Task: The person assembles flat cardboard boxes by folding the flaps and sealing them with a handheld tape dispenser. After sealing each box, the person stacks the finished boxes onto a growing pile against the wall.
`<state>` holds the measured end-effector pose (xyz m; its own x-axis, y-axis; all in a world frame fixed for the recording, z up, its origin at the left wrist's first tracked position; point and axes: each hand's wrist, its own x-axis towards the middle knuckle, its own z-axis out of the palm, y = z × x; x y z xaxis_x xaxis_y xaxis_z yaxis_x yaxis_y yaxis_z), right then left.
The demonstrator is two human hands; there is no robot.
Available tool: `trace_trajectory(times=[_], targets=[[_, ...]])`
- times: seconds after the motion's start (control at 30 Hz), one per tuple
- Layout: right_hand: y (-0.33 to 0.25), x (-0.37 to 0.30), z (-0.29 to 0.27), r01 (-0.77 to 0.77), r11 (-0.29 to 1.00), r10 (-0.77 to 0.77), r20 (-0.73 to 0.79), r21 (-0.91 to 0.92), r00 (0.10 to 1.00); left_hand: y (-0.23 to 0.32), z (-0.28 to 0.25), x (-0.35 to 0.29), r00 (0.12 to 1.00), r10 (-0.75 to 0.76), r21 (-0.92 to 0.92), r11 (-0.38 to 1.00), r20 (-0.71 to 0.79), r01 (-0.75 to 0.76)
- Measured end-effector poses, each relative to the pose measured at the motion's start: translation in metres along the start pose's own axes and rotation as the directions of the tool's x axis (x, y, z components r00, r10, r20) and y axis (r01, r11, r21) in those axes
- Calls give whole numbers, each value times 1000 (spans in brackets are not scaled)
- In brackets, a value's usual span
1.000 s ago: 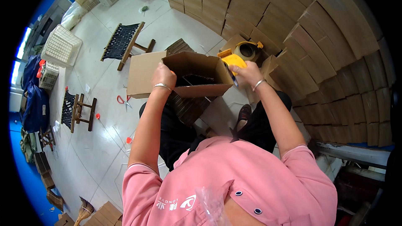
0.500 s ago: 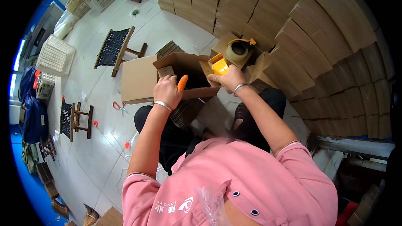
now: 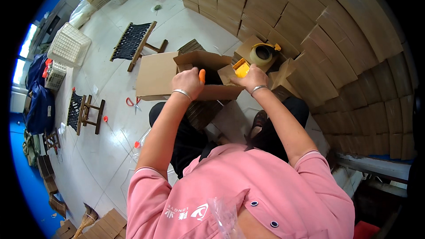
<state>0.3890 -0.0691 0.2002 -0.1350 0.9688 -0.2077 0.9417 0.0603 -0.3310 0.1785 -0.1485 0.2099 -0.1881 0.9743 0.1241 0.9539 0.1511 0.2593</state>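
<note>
An open brown cardboard box (image 3: pixel 152 77) lies in front of my knees, its flaps raised toward the right. My left hand (image 3: pixel 187 82) is closed at the near edge of its opening, the fingers curled on the cardboard. An orange cover sits on that thumb. My right hand (image 3: pixel 253 79) is closed around a yellow plastic tape dispenser (image 3: pixel 241 68), beside the box's right-hand flap. Just beyond this hand is a thick roll of clear tape (image 3: pixel 260 55) with yellow plastic about it. Whether the roll is joined to the piece in my hand I cannot tell.
Stacked cartons (image 3: pixel 265 13) form a wall at the back and right. Flattened cardboard (image 3: pixel 203 114) lies below the box. Red-handled scissors (image 3: pixel 133 103) lie on the tiles. Low woven stools (image 3: pixel 133 42) and a white basket (image 3: pixel 69 45) stand to the left.
The whole view has shifted slightly, so everything appears farther right. My left hand has drawn closer in over the box edge; my right hand still holds the yellow dispenser.
</note>
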Motion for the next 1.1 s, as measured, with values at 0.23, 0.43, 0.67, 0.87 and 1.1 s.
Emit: trace_trajectory(times=[0.23, 0.43, 0.67, 0.87, 1.1], targets=[[8, -1, 4, -15, 996, 16, -12, 82, 1000, 2, 22, 16, 860, 68, 32, 998, -506, -60], [24, 14, 29, -13, 986, 29, -96, 163, 995, -12, 39, 18, 852, 74, -73, 989, -518, -130], [57, 28, 11, -77, 692, 141, -30, 718, 990, -17, 61, 20, 886, 92, -191, 961, -455, -198], [32, 13, -55, 120, 77, -96, -112, 990, 989, -14, 66, 24, 945, 49, 124, 992, -322, -9], [-13, 11, -32, 156, 200, -435, -55, 967, 899, -16, 48, 35, 993, 46, 10, 999, 106, -48]])
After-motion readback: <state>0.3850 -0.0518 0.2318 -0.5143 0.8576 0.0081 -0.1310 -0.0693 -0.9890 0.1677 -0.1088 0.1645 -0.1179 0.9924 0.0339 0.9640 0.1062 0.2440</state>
